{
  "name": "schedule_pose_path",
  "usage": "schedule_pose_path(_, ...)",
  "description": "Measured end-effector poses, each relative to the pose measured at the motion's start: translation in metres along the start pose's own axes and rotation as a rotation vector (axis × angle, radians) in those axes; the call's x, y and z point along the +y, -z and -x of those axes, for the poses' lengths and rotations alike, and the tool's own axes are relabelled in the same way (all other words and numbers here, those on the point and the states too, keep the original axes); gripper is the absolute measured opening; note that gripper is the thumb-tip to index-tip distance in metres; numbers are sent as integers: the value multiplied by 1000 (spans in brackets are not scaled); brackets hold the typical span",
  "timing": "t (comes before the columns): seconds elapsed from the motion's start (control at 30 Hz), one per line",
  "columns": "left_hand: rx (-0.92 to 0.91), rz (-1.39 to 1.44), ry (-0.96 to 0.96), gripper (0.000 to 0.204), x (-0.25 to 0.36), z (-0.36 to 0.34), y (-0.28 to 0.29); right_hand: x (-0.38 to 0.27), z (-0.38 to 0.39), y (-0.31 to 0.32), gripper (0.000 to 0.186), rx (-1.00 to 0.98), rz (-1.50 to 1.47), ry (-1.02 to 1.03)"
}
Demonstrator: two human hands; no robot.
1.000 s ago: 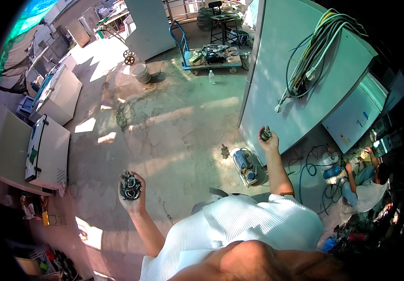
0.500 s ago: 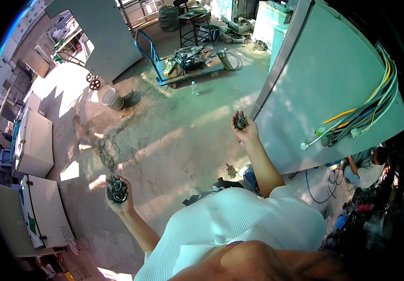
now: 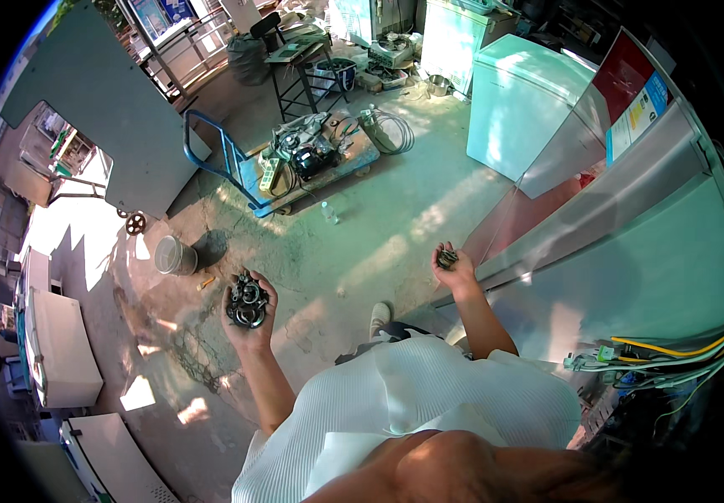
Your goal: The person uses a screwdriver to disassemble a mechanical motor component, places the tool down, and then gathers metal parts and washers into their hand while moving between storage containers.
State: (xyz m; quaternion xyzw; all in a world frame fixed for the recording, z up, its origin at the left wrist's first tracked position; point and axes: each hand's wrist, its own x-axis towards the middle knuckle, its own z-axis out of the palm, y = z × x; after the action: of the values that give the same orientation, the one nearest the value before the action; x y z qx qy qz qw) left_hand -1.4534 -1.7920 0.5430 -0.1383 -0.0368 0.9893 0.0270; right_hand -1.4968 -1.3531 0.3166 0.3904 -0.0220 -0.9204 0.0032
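My left hand, palm up, cups a bunch of black round parts with shiny rims; they look like small caster wheels. Its fingers curl round the edge of the pile. Farther right, my right hand is also turned up, its fingers bent over a small handful of thin dark metal pieces that resemble screws. Both hands are held out over the concrete floor, apart from each other. The tall glass-fronted cabinet stands close by my right hand, which does not appear to grip it.
A blue platform cart loaded with machine parts stands ahead, with a plastic bottle near it. A bucket sits at left. White chest cabinets line the left side. Cables hang at the right; a green-tinted chest stands far right.
My view has turned right and forward, bringing the cabinet's glass front into sight. My left hand has risen and come inward; my right hand is lower in view. Both keep their handfuls.
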Motion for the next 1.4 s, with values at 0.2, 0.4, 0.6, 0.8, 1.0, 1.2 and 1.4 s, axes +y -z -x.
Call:
schedule_pose_path(0.2,45,-81,-41,30,12,-151,-19,30,-78,-207,39,-321,-37,-130)
schedule_pose_path(0.4,65,-91,-27,31,-8,-345,-51,-8,-163,-339,24,-375,64,-38)
schedule_pose_path(0.6,46,-89,166,29,-79,-547,-115,-110,-259,-356,27,-175,-105,123)
schedule_pose_path(0.8,-4,-174,385,27,-171,-712,-167,-221,-267,-381,32,-65,-213,490)
schedule_pose_path(1.0,67,-120,424,25,-252,-839,-177,-309,-363,-394,37,317,-254,552)
schedule_pose_path(1.2,113,-82,292,26,-309,-944,-176,-393,-523,-517,42,130,-73,308)
schedule_pose_path(1.4,135,-29,92,25,-330,-1011,-206,-387,-668,-760,25,-106,358,90)
